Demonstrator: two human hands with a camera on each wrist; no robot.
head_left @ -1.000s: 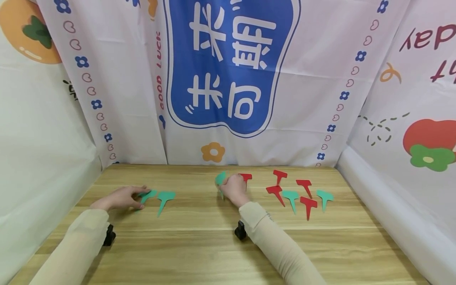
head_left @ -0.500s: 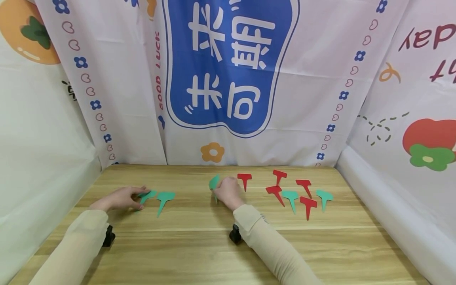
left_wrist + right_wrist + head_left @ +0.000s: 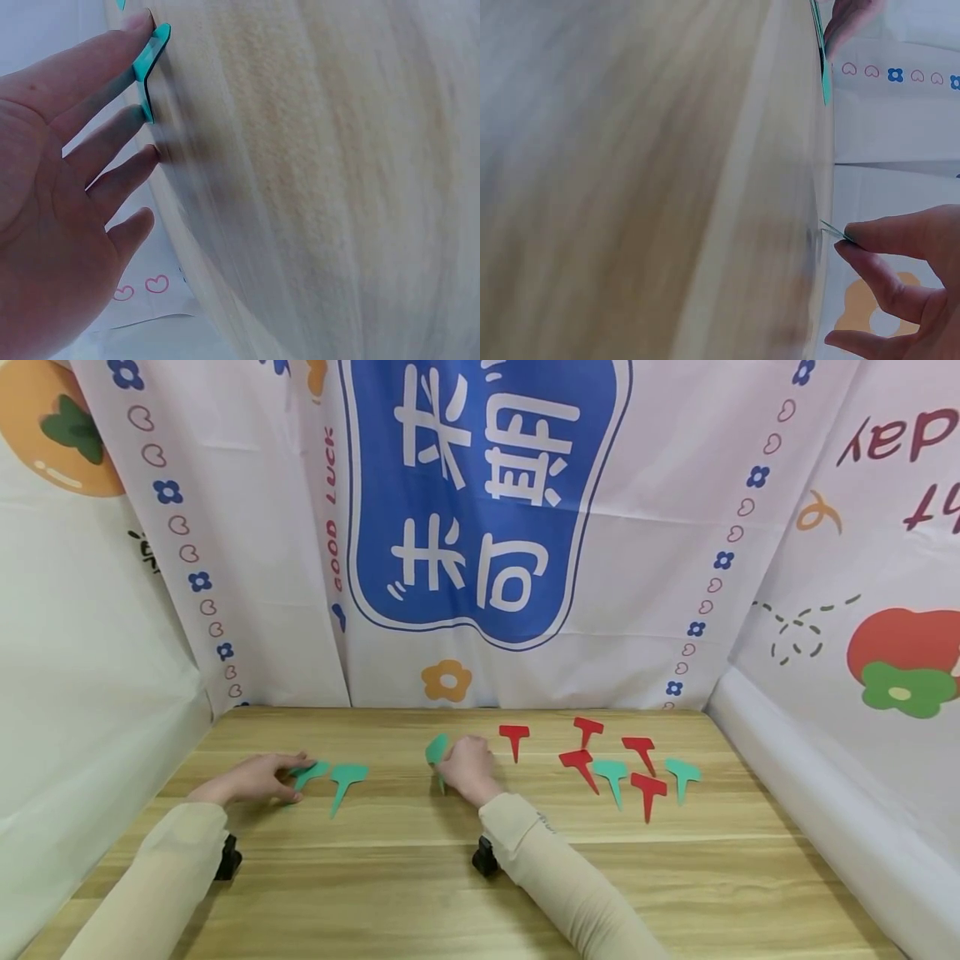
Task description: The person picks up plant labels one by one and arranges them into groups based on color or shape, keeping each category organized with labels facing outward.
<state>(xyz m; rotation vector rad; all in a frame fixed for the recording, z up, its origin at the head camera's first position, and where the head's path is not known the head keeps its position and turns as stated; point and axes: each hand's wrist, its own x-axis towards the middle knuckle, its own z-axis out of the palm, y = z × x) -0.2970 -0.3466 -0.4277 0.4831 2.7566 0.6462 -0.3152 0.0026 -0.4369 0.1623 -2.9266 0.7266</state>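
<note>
My right hand (image 3: 469, 768) pinches a green T-shaped plant label (image 3: 437, 749) between thumb and index finger, its wide head tilted up over the wooden table. The right wrist view shows this label (image 3: 838, 231) nearly edge-on, the other fingers spread apart. At the left, my left hand (image 3: 258, 777) rests over another green plant label (image 3: 311, 772), with its fairly straight fingers spread across it. In the left wrist view, fingertips touch that label (image 3: 150, 60), which sits along the table surface. Just right of that hand lies a further green label (image 3: 348, 775).
Several red labels (image 3: 648, 787) and two green labels (image 3: 610, 772) lie scattered on the right of the table (image 3: 390, 893). One red label (image 3: 514, 737) lies behind my right hand. Printed white cloth (image 3: 645, 568) walls the back and sides.
My right hand has moved left with the green plant label, away from the red label that it partly covered before. My left hand stays in place.
</note>
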